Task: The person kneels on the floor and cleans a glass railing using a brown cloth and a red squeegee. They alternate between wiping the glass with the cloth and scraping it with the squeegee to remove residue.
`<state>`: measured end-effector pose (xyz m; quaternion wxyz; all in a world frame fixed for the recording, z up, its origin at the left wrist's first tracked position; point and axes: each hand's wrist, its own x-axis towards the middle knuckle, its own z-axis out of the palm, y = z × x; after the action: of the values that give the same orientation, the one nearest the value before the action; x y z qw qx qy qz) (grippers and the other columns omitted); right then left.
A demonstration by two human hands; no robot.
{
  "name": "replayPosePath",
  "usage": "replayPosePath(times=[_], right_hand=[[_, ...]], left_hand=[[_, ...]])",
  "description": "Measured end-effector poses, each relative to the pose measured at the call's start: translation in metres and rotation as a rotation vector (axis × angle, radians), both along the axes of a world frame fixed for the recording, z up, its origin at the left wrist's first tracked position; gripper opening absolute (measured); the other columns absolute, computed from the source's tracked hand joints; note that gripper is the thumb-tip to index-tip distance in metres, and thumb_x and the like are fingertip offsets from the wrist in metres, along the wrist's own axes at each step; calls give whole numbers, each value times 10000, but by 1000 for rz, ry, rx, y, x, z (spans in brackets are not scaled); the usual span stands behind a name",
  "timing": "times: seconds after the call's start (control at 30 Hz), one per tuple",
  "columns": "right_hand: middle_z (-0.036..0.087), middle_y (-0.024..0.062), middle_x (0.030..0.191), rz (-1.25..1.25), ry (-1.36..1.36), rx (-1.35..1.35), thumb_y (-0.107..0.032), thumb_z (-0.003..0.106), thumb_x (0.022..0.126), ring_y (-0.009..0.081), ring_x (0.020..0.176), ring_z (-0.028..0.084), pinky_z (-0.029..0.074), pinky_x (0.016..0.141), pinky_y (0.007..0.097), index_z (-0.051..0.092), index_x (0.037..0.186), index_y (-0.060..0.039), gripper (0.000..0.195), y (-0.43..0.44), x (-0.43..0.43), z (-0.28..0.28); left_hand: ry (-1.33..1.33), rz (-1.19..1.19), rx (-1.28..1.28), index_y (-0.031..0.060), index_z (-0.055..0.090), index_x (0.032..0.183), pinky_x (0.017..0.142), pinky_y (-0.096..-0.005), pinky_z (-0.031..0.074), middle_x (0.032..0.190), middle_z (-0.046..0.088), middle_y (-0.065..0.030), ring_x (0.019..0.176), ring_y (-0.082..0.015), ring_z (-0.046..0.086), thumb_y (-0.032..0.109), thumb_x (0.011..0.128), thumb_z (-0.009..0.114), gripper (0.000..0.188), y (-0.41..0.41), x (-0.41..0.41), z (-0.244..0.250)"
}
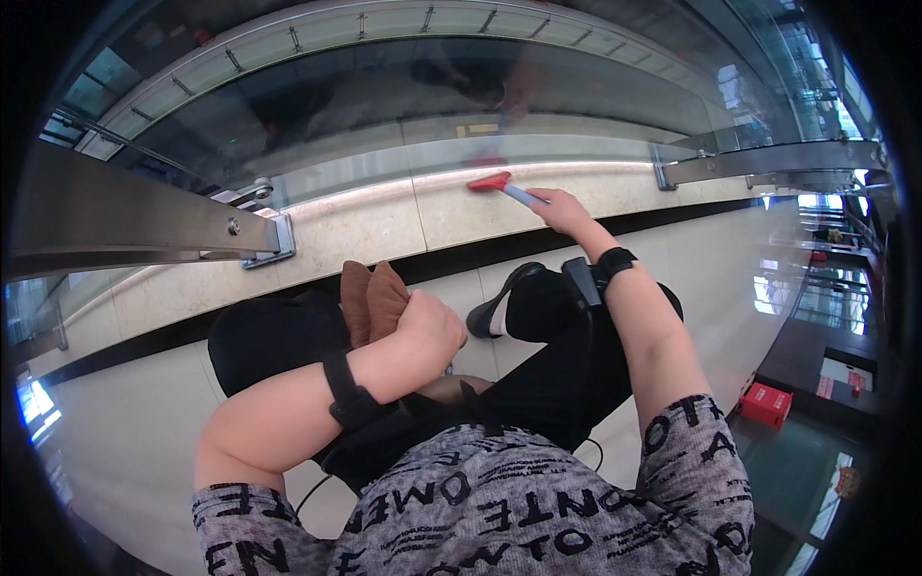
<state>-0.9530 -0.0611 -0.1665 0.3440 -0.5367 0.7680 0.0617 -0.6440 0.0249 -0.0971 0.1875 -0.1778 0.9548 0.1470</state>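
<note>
A cleaning tool with a red head and grey-blue handle (522, 194) is in my right hand (562, 210), which is closed round the handle's end. The red head lies over the pale stone ledge (360, 225), close to the foot of the glass panel (346, 151). My left hand (432, 324) grips a folded brown cloth (385, 299) above my lap, beside my left knee; its fingertips are partly hidden. Both wrists wear black straps, and a dark device sits at the right one.
Metal rail brackets stand at the left (266, 237) and right (666, 173) of the ledge. A black strip (461, 255) runs along its base above the tiled floor. My shoe (497, 309) is near it. A red box (767, 405) sits at the far right.
</note>
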Motion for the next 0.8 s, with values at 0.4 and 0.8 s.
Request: replayPosePath(times=[0.4,0.8], right_hand=[[526,48,641,-216,-205,118,-259,547,881,130,472,464,406,436,291,550,1326,-211,448,12,-27,-1],[513,45,632,-215,-141,176,-276,513,877,129,436,455,388,398,268,497,1371,-279,494,7,-42,1]], left_hand=[[56,-5,-30,154,688,793,580,-315,449,764,677,-20,734,-184,667,151,775,620,70,-3,8,-26],[60,-31,-25,154,687,750,553,-326,439,724,671,-16,684,-185,659,157,750,642,45,-6,5,-7]])
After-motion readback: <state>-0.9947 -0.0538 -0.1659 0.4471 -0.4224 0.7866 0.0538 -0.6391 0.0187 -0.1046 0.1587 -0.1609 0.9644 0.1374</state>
